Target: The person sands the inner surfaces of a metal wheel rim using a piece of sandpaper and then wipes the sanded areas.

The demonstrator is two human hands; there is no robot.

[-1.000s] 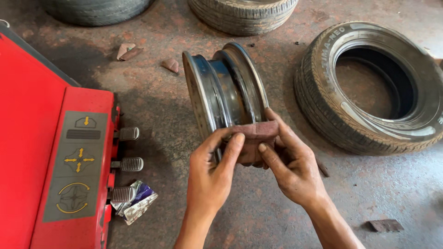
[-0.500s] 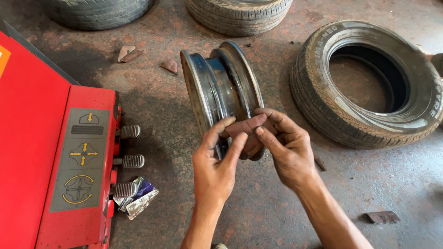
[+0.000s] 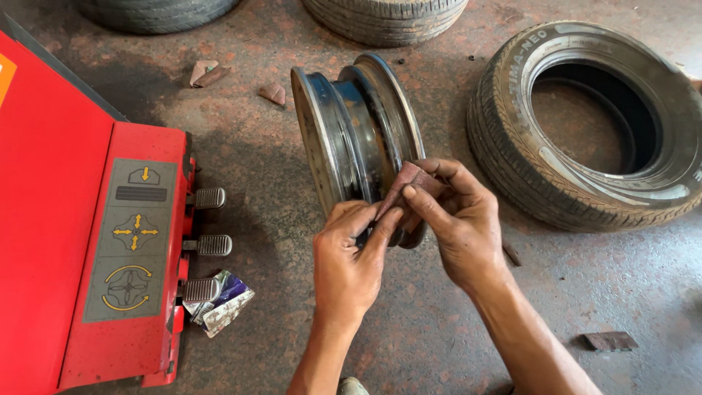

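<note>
A bare steel wheel rim (image 3: 344, 139) stands upright on its edge on the concrete floor, dark and worn. Both of my hands meet just in front of its lower right side. My left hand (image 3: 349, 263) and my right hand (image 3: 457, 223) pinch a small reddish-brown piece of sandpaper (image 3: 404, 183) between their fingertips, folded or creased and held close against the rim's edge. The lower part of the rim is hidden behind my fingers.
A red tyre machine base (image 3: 80, 219) with three foot pedals (image 3: 208, 245) fills the left. Crumpled wrappers (image 3: 221, 301) lie beside the pedals. A tyre (image 3: 585, 124) lies flat at right, two more at the top edge. Sandpaper scraps (image 3: 208, 73) and a small block (image 3: 608, 341) dot the floor.
My hands have kept hold of the sandpaper and shifted it slightly; it now stands more tilted and folded between the fingertips. The rim has stayed in place.
</note>
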